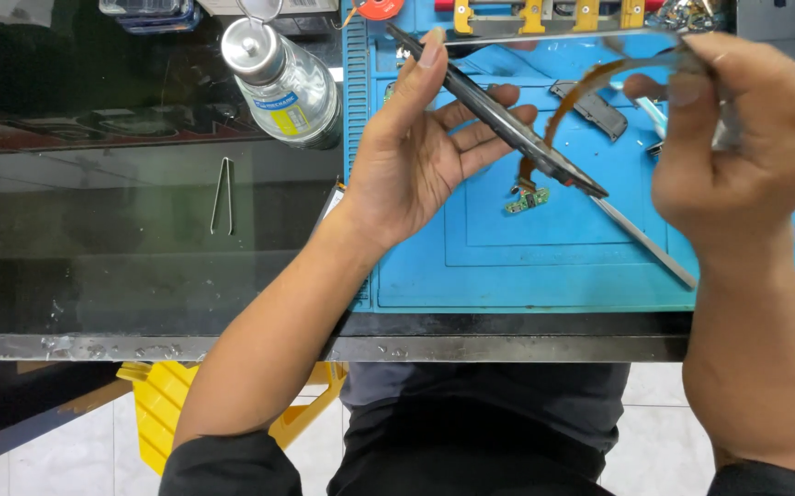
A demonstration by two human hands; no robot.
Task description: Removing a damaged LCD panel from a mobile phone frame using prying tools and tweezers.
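Over the blue rubber work mat [544, 257], a thin dark phone panel [498, 115] is held edge-on, pinched by the left hand [416, 161] between thumb and curled fingers. The right hand [746, 138] is closed, gripping an amber flex ribbon [581, 87] that arcs down to a small green circuit board [526, 199]. The ribbon could be torn by pulling, and the panel could slip.

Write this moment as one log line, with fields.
left hand: holds phone frame edge-on | right hand: pinches orange flex cable | under: blue mat
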